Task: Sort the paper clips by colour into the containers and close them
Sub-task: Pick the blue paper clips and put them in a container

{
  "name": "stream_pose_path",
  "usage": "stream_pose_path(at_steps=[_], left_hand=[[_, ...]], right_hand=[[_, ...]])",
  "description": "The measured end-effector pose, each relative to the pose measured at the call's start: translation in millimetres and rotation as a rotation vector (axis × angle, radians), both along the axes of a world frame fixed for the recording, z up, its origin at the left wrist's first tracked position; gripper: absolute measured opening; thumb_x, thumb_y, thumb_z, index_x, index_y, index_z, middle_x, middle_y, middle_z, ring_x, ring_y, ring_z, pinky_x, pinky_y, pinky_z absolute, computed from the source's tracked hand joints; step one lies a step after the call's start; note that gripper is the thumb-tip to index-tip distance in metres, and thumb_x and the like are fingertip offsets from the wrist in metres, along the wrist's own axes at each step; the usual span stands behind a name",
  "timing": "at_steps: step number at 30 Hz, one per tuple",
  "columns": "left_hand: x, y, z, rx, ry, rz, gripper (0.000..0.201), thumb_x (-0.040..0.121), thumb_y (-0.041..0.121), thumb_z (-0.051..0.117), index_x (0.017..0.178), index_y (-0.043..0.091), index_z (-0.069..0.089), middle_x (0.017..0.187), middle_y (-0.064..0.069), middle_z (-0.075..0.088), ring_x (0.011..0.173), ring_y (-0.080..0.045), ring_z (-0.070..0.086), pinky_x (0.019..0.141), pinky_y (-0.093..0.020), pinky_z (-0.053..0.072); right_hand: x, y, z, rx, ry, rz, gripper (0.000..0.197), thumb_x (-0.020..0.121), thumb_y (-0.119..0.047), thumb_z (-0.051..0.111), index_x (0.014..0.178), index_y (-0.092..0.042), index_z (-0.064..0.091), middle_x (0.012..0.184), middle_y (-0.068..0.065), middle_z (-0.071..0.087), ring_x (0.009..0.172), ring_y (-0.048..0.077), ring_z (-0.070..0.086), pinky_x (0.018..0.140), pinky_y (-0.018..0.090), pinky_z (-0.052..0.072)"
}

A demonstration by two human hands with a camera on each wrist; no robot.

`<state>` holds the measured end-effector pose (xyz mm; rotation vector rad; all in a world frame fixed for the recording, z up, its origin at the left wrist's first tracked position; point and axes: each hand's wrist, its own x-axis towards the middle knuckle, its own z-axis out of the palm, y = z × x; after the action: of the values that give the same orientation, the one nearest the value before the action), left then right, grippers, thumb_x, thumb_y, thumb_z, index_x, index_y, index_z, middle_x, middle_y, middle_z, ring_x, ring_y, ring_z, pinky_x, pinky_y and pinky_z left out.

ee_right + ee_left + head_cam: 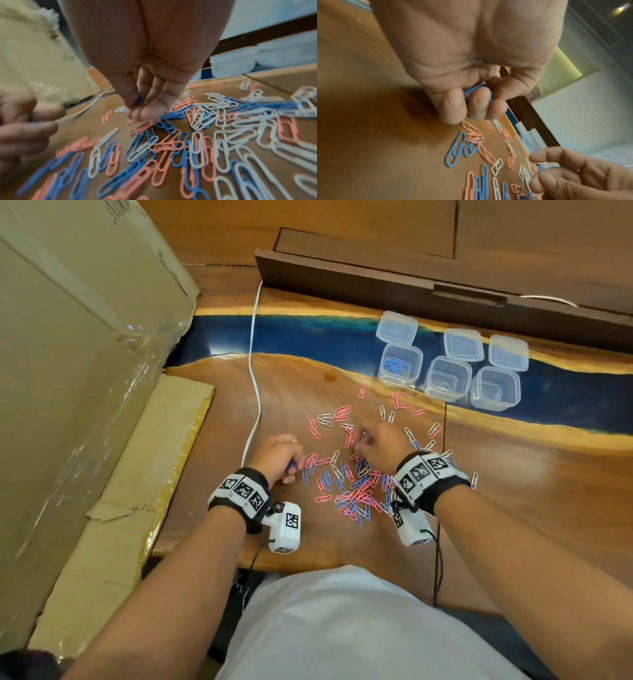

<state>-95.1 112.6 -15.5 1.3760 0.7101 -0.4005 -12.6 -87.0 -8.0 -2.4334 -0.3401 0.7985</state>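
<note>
A large cardboard box (68, 364) fills the left of the head view, beside the wooden bench (534, 481) with its blue resin band. Toward the upper right of that view stand three clear plastic containers (447, 378) with their lids (464, 344) lying just behind them; the leftmost container (400, 363) already holds blue clips, while the other two look empty. A white cable (255, 378) runs down the bench left of centre.

The paper clips (352, 481), pink, blue and white, lie scattered and overlapping in the middle of the frame, many under the right wrist.

The left hand (279, 455) is clenched around several blue clips (471, 90), seen poking between its curled fingers (453, 106). The right hand (380, 445) pinches one blue clip (140, 99) between thumb and fingertips, low over the pile.

The clips look light, stiff and slick, and likely to snag on each other. A pinch across the flat loop, lifted straight up, should free one without dragging its neighbours.
</note>
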Motion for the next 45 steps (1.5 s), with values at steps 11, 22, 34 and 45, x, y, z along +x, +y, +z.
stream_pose_path(at_steps=[11, 22, 34, 45], left_hand=[[-17, -26, 7, 0.678, 0.080, -0.280, 0.029, 0.086, 0.024, 0.064, 0.063, 0.014, 0.049, 0.061, -0.008, 0.053, 0.059, -0.024, 0.043, 0.053, -0.028, 0.035], [-21, -41, -13, 0.777, 0.142, -0.186, 0.022, 0.080, 0.016, 0.072, 0.062, 0.014, 0.060, 0.081, -0.016, 0.070, 0.081, -0.034, 0.066, 0.074, -0.037, 0.056], [-33, -27, -9, 0.148, 0.071, 0.229, 0.014, 0.079, 0.008, 0.046, 0.066, 0.011, 0.043, 0.060, -0.009, 0.044, 0.050, -0.021, 0.036, 0.044, -0.024, 0.029], [-30, -22, -1, -0.159, 0.089, 0.160, 0.028, 0.067, -0.009, 0.030, 0.058, 0.017, 0.029, 0.058, -0.006, 0.034, 0.039, -0.012, 0.025, 0.046, -0.014, 0.017]], right_hand=[[-29, -3, -5, 0.156, 0.245, -0.222, 0.014, 0.093, -0.015, 0.057, 0.080, -0.011, 0.063, 0.074, 0.000, 0.061, 0.055, 0.010, 0.050, 0.053, 0.026, 0.042], [-32, 23, -21, -0.199, -0.045, 0.077, 0.016, 0.085, -0.015, 0.053, 0.076, -0.007, 0.063, 0.078, 0.007, 0.068, 0.077, 0.028, 0.066, 0.076, 0.041, 0.057], [-51, 0, -5, 0.479, 0.500, -0.461, 0.020, 0.084, 0.007, 0.047, 0.073, -0.008, 0.042, 0.066, 0.016, 0.056, 0.046, 0.023, 0.050, 0.038, 0.027, 0.043], [-66, 6, -6, 0.315, 0.400, -0.407, 0.026, 0.062, -0.003, 0.051, 0.061, -0.021, 0.033, 0.051, -0.003, 0.036, 0.043, 0.017, 0.032, 0.042, 0.022, 0.029]])
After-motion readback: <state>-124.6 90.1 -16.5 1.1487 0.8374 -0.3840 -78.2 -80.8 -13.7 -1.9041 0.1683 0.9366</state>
